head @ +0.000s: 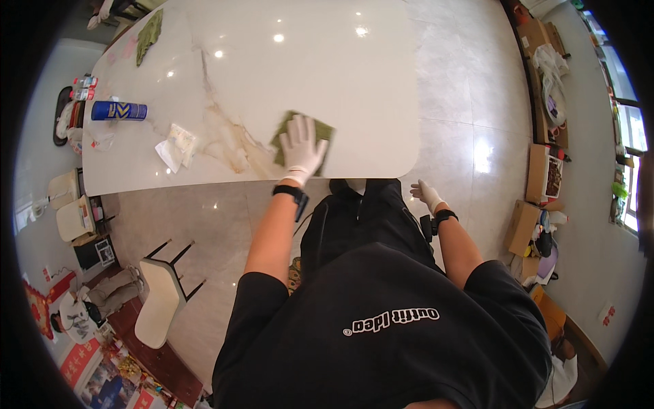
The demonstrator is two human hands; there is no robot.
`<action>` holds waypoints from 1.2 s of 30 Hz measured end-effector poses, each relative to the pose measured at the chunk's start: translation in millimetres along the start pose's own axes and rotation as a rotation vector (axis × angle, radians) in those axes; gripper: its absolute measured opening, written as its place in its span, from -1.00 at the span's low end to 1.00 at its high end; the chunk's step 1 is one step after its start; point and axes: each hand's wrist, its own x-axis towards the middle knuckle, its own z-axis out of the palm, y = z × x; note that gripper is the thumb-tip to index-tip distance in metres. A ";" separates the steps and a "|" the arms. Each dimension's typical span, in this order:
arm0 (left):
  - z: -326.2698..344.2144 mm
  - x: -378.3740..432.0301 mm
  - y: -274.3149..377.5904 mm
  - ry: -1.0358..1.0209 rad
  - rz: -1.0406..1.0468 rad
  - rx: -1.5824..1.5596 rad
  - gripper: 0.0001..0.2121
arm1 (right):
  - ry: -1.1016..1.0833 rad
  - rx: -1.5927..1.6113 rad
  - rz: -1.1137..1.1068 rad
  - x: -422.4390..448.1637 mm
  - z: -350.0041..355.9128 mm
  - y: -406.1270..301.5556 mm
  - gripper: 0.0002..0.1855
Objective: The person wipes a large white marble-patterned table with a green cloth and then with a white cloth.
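Note:
My left hand (pixel 301 148), in a white glove, lies flat with spread fingers on a green cloth (pixel 326 134) near the front edge of a glossy white marble-patterned table (pixel 357 87). Blur softens the cloth's edges. My right hand (pixel 426 195), gloved too, hangs beside my hip past the table's rounded corner, fingers apart and holding nothing. Left of the cloth are a crumpled white packet or tissue (pixel 176 147) and, farther off, a blue spray can (pixel 119 111) on its side. A second green cloth (pixel 149 37) lies near the table's far left edge.
Plastic bottles (pixel 83 88) with red labels stand beyond the table's left end. A cream chair (pixel 160 301) is behind me on the left. Cardboard boxes (pixel 522 227) line the right wall. Another person (pixel 84 312) is at the far lower left; someone's gloved hand (pixel 100 14) shows at top left.

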 end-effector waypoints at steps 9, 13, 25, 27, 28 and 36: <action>20.5 -22.3 172.7 -0.214 0.697 -0.056 -0.31 | 0.031 0.120 0.061 -6.9 -27.0 44.8 -0.34; 15.8 -23.7 154.1 -0.237 0.826 -0.049 -0.35 | 0.040 0.133 0.112 -7.8 -34.2 60.3 -0.34; -39.4 -58.6 -46.6 -0.247 0.308 -0.015 -0.18 | 0.028 0.205 0.069 70.0 -39.0 90.1 -0.37; -34.2 -82.5 -91.9 -0.220 0.159 0.055 -0.17 | 0.016 0.042 0.002 42.1 -20.3 45.6 -0.37; -37.7 -86.4 -107.0 -0.234 0.133 0.075 -0.16 | 0.011 0.033 -0.017 44.0 -18.8 38.8 -0.37; -43.1 -58.7 -105.4 -0.323 0.287 0.288 0.03 | 0.006 0.003 -0.039 48.1 -10.0 45.9 -0.38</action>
